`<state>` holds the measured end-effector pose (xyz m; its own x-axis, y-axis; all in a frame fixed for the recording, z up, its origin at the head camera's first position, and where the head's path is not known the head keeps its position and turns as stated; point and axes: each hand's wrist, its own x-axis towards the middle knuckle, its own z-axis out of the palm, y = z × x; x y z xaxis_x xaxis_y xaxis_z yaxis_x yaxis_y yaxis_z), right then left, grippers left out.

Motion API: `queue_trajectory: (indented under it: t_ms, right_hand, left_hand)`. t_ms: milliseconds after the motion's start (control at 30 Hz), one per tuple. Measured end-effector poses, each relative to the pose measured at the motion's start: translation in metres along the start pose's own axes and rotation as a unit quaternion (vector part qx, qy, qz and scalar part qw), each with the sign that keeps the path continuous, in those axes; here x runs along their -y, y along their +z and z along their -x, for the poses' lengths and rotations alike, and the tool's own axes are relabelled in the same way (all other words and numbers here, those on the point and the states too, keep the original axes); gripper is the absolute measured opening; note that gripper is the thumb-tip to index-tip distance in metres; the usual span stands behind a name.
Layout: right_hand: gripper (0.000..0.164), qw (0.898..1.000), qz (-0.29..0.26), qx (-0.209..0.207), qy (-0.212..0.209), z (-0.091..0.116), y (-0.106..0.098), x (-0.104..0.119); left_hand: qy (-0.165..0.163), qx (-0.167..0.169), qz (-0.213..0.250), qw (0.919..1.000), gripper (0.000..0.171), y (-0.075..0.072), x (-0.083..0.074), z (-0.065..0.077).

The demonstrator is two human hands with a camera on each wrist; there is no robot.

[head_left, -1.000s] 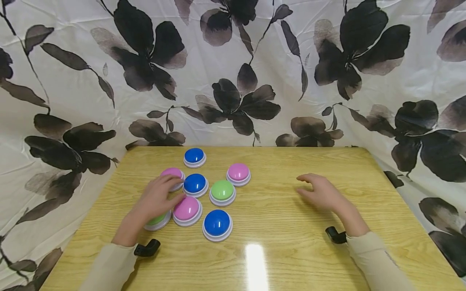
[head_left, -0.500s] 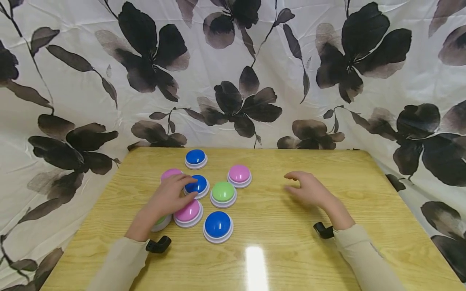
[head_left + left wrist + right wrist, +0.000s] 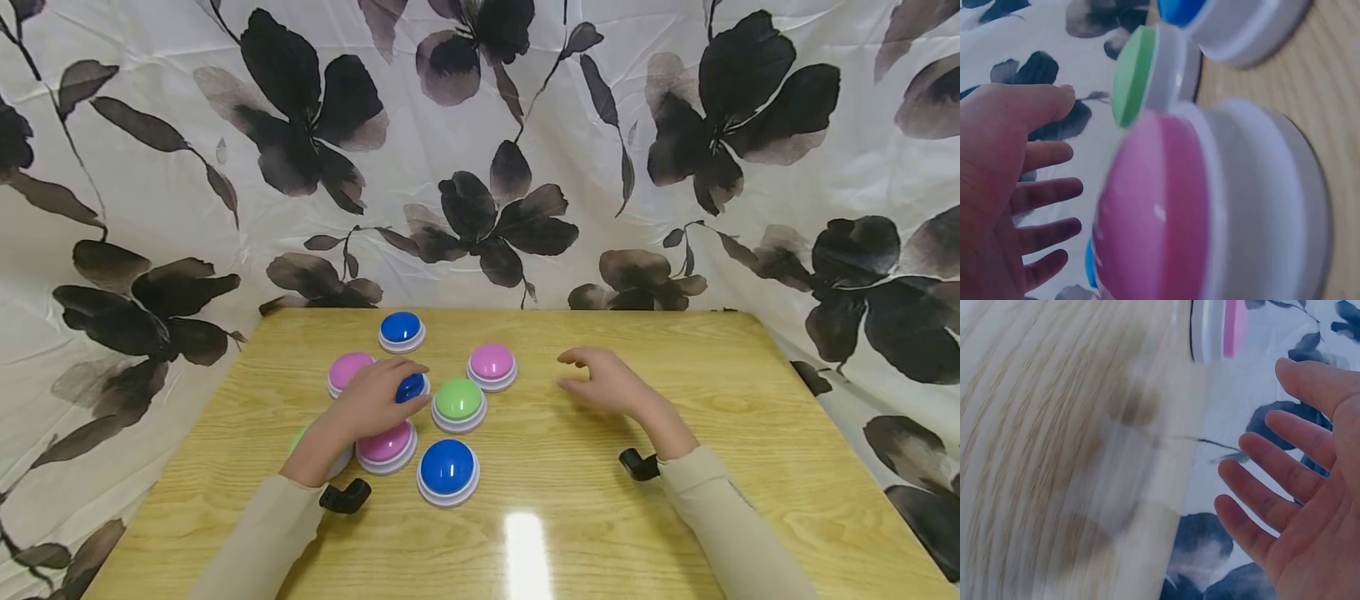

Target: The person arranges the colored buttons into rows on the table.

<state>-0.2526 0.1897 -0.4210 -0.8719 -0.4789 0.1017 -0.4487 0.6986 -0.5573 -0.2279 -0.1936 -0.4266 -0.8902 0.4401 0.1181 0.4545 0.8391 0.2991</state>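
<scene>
My left hand [image 3: 367, 400] hovers with relaxed fingers above a blue push button [image 3: 411, 388], covering part of it. Under the palm lies a pink button [image 3: 388, 446], large in the left wrist view, where the straight fingers [image 3: 1050, 195] hold nothing. A second pink button [image 3: 348, 368] is just behind the hand, and a green one [image 3: 298, 437] is mostly hidden by the wrist. My right hand [image 3: 607, 385] is over the table, fingers apart and holding nothing. Nearest to it is a third pink button [image 3: 492, 363], beside a bright green button [image 3: 458, 402].
One blue button [image 3: 447, 468] lies toward the front and another [image 3: 400, 327] near the back edge. All have white bases on the wooden table [image 3: 570, 533]. A flowered cloth [image 3: 600, 167] hangs behind. Both wrists wear a black camera mount [image 3: 639, 465].
Both hands have moved inward: the left to the right across the blue button, the right to the left. The buttons have stayed where they were.
</scene>
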Motion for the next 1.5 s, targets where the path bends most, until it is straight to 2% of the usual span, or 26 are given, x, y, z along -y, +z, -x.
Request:
queue_trajectory:
  t_ms: [367, 667, 800, 1067, 1267, 1500]
  right_hand:
    - [0.047, 0.998, -0.059, 0.003, -0.007, -0.024, 0.018, 0.006]
    - [0.049, 0.995, -0.103, -0.012, 0.008, -0.04, 0.028, 0.004]
    - [0.052, 0.993, -0.114, -0.01, 0.018, -0.045, 0.035, 0.002]
    - [0.057, 0.988, -0.146, -0.017, 0.043, -0.055, 0.043, 0.002]
    - [0.057, 0.987, -0.15, -0.015, 0.051, -0.061, 0.045, 0.0]
    - [0.059, 0.984, -0.164, -0.008, 0.068, -0.064, 0.052, -0.002]
  left_hand:
    - [-0.017, 0.04, 0.027, 0.9987, 0.06, -0.001, -0.016, -0.023]
    - [-0.028, 0.046, 0.048, 0.9974, 0.061, 0.0, -0.024, -0.044]
    - [-0.041, 0.053, 0.073, 0.9951, 0.058, 0.003, -0.025, -0.05]
    - [-0.044, 0.064, 0.12, 0.9898, 0.061, 0.007, -0.031, -0.068]
    - [-0.066, 0.074, 0.112, 0.9888, 0.069, 0.014, -0.03, -0.082]
    - [-0.088, 0.082, 0.124, 0.9849, 0.069, 0.025, -0.032, -0.089]
